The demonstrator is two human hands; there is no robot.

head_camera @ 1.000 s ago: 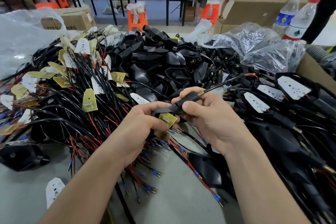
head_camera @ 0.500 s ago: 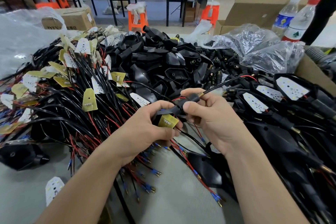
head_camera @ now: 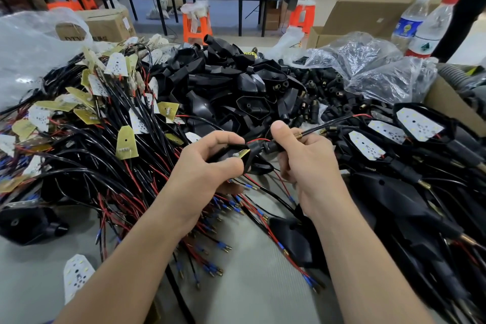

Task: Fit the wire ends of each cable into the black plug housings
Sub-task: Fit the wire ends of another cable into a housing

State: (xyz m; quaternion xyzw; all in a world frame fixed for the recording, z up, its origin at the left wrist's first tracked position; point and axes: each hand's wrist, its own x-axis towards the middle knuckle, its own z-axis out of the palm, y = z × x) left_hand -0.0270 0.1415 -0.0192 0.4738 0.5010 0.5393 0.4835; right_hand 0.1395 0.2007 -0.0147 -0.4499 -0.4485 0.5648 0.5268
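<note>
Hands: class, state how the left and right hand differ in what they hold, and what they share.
The left hand pinches a black housing with a yellow board; the right hand grips a stem with a brass thread. A cable runs up from the right hand; blue-tipped wires show below the left hand. Both are curled, close together above the table.
</note>
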